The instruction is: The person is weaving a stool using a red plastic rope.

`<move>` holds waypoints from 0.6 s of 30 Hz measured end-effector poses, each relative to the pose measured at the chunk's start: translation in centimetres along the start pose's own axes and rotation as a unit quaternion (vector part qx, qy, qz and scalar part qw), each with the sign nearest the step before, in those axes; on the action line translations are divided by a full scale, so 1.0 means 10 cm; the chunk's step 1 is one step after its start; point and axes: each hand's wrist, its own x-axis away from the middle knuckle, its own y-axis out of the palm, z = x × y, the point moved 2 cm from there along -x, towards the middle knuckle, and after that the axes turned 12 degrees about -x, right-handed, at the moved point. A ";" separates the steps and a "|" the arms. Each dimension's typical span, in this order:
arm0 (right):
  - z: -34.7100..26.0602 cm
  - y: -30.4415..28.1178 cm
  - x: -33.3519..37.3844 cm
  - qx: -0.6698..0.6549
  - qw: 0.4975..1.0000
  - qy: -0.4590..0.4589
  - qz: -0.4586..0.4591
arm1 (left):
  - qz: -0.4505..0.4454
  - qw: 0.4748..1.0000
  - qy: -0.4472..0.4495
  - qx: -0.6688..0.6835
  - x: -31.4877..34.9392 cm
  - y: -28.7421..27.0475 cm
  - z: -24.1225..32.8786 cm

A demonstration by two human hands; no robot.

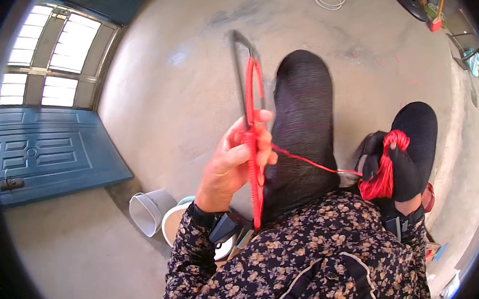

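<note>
In my left hand (222, 164) is a narrow dark bent rod frame (240, 76), raised in front of my left knee. Red cord (254, 178) is coiled tightly round its lower part, and a smoother red loop rises above my fingers. From this hand a thin red strand (310, 161) slants down to the right. My right hand (404, 176), which looks covered in black, is closed by my right knee. It grips a bundle of red cord (381, 180), part looping over the top and part hanging below. Most of its fingers are hidden or dark.
My black-clad left knee (305, 108) and right knee (419, 121) rise from the floral garment (309, 248). At left stand a pale bucket (150, 208), a basin (172, 223) and a blue door (50, 154). A white cable (329, 4) lies on the floor (182, 98).
</note>
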 end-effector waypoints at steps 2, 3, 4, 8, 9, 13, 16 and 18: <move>0.02 0.01 -0.05 -0.118 0.990 -0.038 0.068 | -0.046 0.998 -0.025 0.015 -0.11 0.07 -0.08; -0.08 -0.09 -0.05 -0.107 0.991 -0.038 0.074 | -0.071 0.996 -0.035 0.028 -0.20 0.16 -0.15; -0.20 -0.24 -0.05 -0.084 0.988 -0.074 0.106 | -0.075 0.996 -0.032 0.040 -0.27 0.25 -0.17; -0.33 -0.83 -0.03 -0.196 0.948 -0.177 0.176 | -0.079 0.980 -0.180 0.014 -0.54 0.33 -0.23; -0.37 -0.87 0.02 -0.185 0.944 -0.188 0.200 | -0.046 0.979 -0.200 -0.012 -0.58 0.33 -0.27; -0.71 -1.30 0.44 -0.143 0.911 -0.238 0.305 | 0.044 0.987 -0.154 -0.006 -0.80 0.37 -0.50; -0.95 -1.89 0.69 -0.126 0.888 -0.260 0.358 | 0.090 0.985 -0.145 -0.032 -0.75 0.28 -0.66; -1.23 -2.33 1.09 -0.105 0.864 -0.279 0.406 | 0.092 0.983 -0.155 -0.038 -0.72 0.37 -0.69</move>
